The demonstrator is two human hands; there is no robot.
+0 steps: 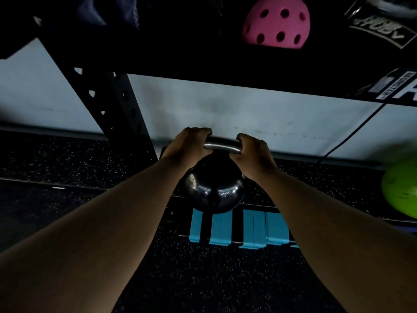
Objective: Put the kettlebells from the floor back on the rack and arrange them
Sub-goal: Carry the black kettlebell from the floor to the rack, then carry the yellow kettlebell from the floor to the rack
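Observation:
A glossy black kettlebell (214, 193) with a steel handle sits in the middle of the view, over the low bars of the rack. My left hand (189, 146) grips the left end of the handle and my right hand (252, 154) grips the right end. I cannot tell whether the bell rests on the bars or hangs just above them. The black rack (108, 102) has a perforated upright on the left and a dark shelf overhead. A green kettlebell (401, 188) shows at the right edge, blurred.
Blue blocks (243, 229) lie across the low bars just in front of the black bell. A pink perforated ball (277, 21) and dark gear sit on the upper shelf. A pale wall stands behind, with speckled black rubber floor below.

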